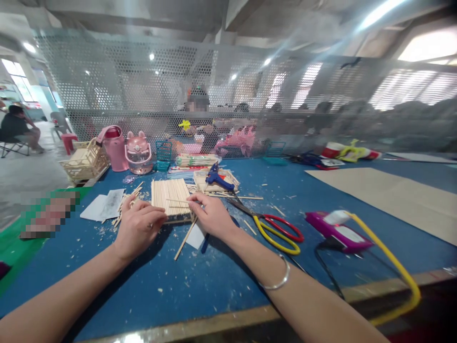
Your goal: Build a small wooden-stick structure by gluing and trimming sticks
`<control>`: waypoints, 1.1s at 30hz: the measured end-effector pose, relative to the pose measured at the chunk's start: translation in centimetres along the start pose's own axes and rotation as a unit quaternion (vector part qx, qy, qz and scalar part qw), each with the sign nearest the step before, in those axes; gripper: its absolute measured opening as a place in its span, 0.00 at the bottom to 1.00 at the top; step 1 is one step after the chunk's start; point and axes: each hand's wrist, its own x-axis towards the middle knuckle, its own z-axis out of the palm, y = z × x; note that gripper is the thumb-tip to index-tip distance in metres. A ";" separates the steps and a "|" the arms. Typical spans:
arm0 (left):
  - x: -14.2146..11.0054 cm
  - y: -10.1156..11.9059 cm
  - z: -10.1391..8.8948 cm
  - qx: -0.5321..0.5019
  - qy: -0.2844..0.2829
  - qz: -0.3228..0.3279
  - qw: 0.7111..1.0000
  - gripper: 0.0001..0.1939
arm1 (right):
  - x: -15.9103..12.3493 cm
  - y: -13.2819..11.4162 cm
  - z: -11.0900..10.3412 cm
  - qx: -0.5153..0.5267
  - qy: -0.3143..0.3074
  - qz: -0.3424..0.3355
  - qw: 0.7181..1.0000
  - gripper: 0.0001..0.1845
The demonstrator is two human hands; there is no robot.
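A small structure of pale wooden sticks (169,190), its top a flat row of sticks laid side by side, stands on the blue table between my hands. My left hand (141,224) is bent at its near left corner, thumb and forefinger closed at the edge. Loose sticks (117,220) lie beside and partly behind that hand. Over the right side of the structure, my right hand (210,214) pinches thin wooden sticks (178,201) that point left across the top. Below it, another stick (184,240) slants over a white paper piece (195,237).
A blue glue gun (218,178) rests behind my right hand. Scissors with red and yellow handles (278,233) and a purple device with a yellow tube (339,233) lie rightward. Pink bottles (116,150) and a stick basket (84,162) stand back left, before a perforated screen (135,90).
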 end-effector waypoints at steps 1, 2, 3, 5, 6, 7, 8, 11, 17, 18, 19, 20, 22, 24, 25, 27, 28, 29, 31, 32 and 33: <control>0.0 0.0 0.1 -0.009 0.000 -0.009 1.000 0.06 | 0.0 0.0 0.0 -0.002 -0.001 0.002 1.000 0.07; 0.0 0.0 0.2 -0.022 -0.001 -0.021 1.000 0.06 | 0.0 -0.1 0.0 -0.005 -0.001 0.004 1.000 0.07; 0.0 0.1 0.3 -0.039 -0.004 -0.036 0.999 0.06 | 0.0 -0.1 0.0 -0.007 -0.001 0.005 1.000 0.07; 0.3 0.2 0.3 -0.086 -0.012 -0.075 0.993 0.06 | 0.0 -0.1 0.0 -0.009 0.000 0.004 1.000 0.07; 0.4 0.2 0.3 -0.114 -0.017 -0.096 0.989 0.06 | 0.0 -0.1 0.1 -0.008 0.001 0.003 1.000 0.07; 0.6 0.2 0.1 -0.144 -0.023 -0.118 0.982 0.06 | 0.0 -0.1 0.0 -0.006 0.002 0.002 1.000 0.07; 0.7 0.1 -0.1 -0.173 -0.029 -0.143 0.974 0.07 | 0.0 0.0 0.0 -0.003 0.003 0.001 1.000 0.07; 1.2 -0.8 -1.4 -0.221 -0.004 -0.250 0.943 0.10 | 0.0 0.1 0.0 0.004 0.004 -0.002 1.000 0.07; 1.4 -4.1 -3.5 -0.062 -0.059 -0.357 0.930 0.23 | 0.1 0.4 0.2 0.011 0.020 -0.109 0.994 0.06; 1.4 -4.2 -3.5 -0.033 -0.083 -0.337 0.937 0.24 | 0.2 0.4 0.3 0.001 0.019 -0.127 0.992 0.06; 1.3 -4.2 -3.4 -0.022 -0.097 -0.307 0.947 0.24 | 0.2 0.4 0.4 -0.010 0.016 -0.140 0.990 0.06; 1.2 -3.9 -3.3 -0.030 -0.102 -0.269 0.957 0.22 | 0.2 0.4 0.5 -0.020 0.011 -0.149 0.989 0.06; 0.9 -3.1 -3.0 -0.080 -0.106 -0.181 0.975 0.19 | 0.3 0.4 0.8 -0.033 0.002 -0.159 0.987 0.06; 0.7 -2.1 -2.7 -0.113 -0.107 -0.114 0.981 0.19 | 0.3 0.3 1.0 -0.036 -0.001 -0.163 0.986 0.06; 0.6 -1.6 -2.6 -0.115 -0.101 -0.097 0.983 0.19 | 0.3 0.3 1.1 -0.034 0.000 -0.163 0.986 0.06; 0.4 -1.0 -2.3 -0.108 -0.087 -0.091 0.986 0.16 | 0.3 0.3 1.2 -0.028 0.001 -0.162 0.986 0.06; 0.3 -0.8 -2.2 -0.106 -0.084 -0.095 0.986 0.14 | 0.3 0.2 1.3 -0.026 0.000 -0.162 0.987 0.07; 0.2 -0.7 -2.1 -0.106 -0.084 -0.100 0.986 0.12 | 0.3 0.2 1.3 -0.025 -0.001 -0.163 0.986 0.07; 0.1 -0.6 -1.8 -0.113 -0.092 -0.110 0.983 0.09 | 0.3 0.2 1.3 -0.029 -0.002 -0.170 0.985 0.08; 0.1 -0.6 -1.7 -0.118 -0.095 -0.112 0.982 0.09 | 0.3 0.2 1.3 -0.034 -0.003 -0.174 0.984 0.08; 0.1 -0.6 -1.6 -0.123 -0.097 -0.113 0.981 0.09 | 0.3 0.2 1.3 -0.040 -0.004 -0.178 0.983 0.08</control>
